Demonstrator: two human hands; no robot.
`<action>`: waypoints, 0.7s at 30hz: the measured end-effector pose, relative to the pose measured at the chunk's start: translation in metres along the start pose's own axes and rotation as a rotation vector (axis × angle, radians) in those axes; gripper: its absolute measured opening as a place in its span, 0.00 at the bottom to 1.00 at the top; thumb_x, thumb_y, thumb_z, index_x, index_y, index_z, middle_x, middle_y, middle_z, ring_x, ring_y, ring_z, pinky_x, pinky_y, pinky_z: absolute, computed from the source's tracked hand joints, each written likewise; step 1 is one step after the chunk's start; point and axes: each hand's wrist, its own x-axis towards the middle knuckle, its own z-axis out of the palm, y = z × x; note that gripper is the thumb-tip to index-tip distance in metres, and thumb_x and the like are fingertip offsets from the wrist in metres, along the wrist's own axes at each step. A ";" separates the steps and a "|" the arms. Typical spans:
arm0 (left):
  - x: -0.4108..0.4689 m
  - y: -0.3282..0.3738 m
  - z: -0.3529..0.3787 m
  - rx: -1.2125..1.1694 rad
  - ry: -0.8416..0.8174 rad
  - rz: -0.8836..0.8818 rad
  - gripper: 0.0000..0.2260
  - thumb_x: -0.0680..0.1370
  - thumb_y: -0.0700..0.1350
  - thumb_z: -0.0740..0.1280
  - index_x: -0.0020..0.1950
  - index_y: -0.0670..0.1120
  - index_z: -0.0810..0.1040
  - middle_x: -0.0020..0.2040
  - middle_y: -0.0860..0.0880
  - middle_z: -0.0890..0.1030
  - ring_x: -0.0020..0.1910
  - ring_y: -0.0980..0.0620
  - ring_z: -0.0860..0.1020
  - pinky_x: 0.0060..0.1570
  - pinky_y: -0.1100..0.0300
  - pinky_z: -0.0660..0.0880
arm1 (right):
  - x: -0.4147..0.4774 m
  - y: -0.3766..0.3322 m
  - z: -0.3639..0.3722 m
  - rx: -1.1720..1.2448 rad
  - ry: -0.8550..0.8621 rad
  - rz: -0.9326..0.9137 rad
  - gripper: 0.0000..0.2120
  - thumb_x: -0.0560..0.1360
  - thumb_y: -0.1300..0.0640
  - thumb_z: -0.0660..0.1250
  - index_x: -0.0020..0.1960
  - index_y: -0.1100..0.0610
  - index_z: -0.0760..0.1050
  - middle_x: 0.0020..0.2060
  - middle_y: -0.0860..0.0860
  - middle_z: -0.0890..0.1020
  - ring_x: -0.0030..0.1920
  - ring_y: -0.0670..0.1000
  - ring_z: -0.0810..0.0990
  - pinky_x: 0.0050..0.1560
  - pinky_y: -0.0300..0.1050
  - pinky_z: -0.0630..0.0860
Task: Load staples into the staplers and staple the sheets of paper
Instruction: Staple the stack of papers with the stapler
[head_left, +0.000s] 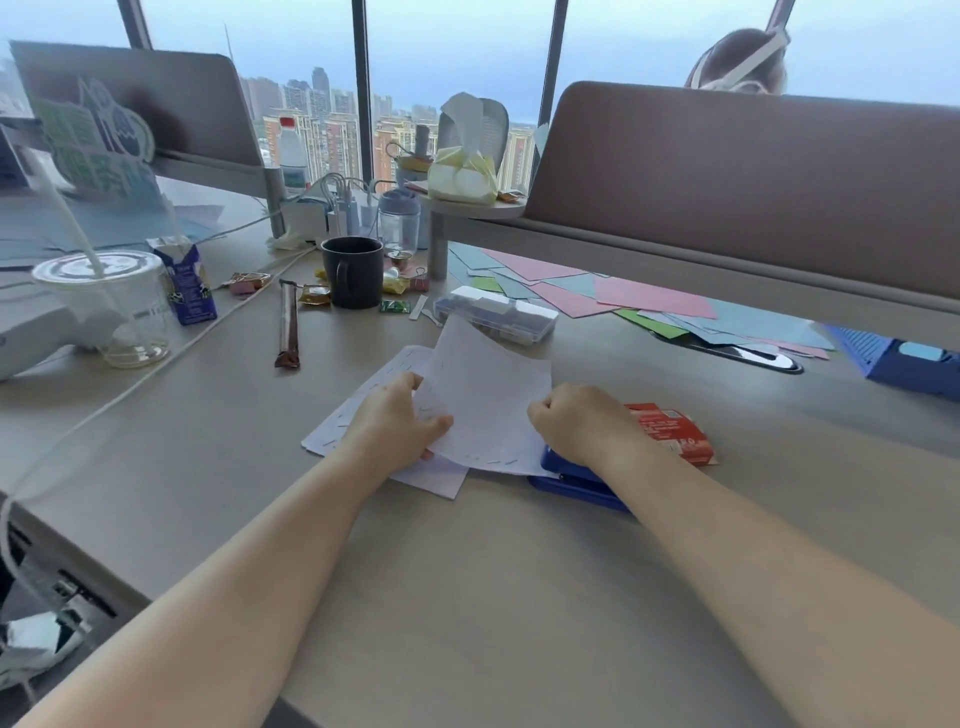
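Observation:
White sheets of paper (488, 395), dotted with several staples, lie in the middle of the desk, the top sheet curling upward. My left hand (395, 421) pinches the left edge of the top sheets. My right hand (582, 421) is closed in a fist and presses down on a blue stapler (576, 480), whose front end is hidden under the paper's right corner. A red staple box (672, 431) lies just right of my right hand.
A clear plastic case (496, 314) sits behind the sheets. Coloured paper (649, 299) is spread at the back right, beside a blue box (904, 361). A dark mug (353, 270), snack bar (288, 330), plastic cup (111, 306) and milk carton (184, 278) stand at the left.

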 end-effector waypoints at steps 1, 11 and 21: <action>0.000 0.000 0.000 0.007 0.003 0.010 0.19 0.75 0.48 0.67 0.64 0.46 0.68 0.59 0.46 0.77 0.28 0.56 0.79 0.27 0.61 0.72 | -0.001 0.000 0.000 0.024 0.032 0.013 0.12 0.75 0.57 0.56 0.33 0.58 0.64 0.30 0.53 0.68 0.34 0.53 0.70 0.35 0.46 0.69; -0.001 -0.008 -0.003 -0.142 0.025 0.029 0.18 0.76 0.45 0.66 0.63 0.44 0.67 0.55 0.46 0.80 0.25 0.57 0.79 0.33 0.58 0.75 | 0.006 0.005 -0.013 0.248 0.088 -0.047 0.24 0.77 0.50 0.56 0.24 0.56 0.61 0.29 0.59 0.73 0.33 0.58 0.72 0.41 0.48 0.70; 0.003 -0.022 -0.021 -0.389 0.215 0.057 0.10 0.77 0.41 0.65 0.53 0.46 0.66 0.49 0.46 0.77 0.30 0.54 0.78 0.35 0.56 0.79 | -0.014 0.007 -0.024 0.301 0.219 -0.481 0.11 0.75 0.65 0.62 0.54 0.55 0.78 0.49 0.48 0.80 0.48 0.45 0.76 0.47 0.28 0.70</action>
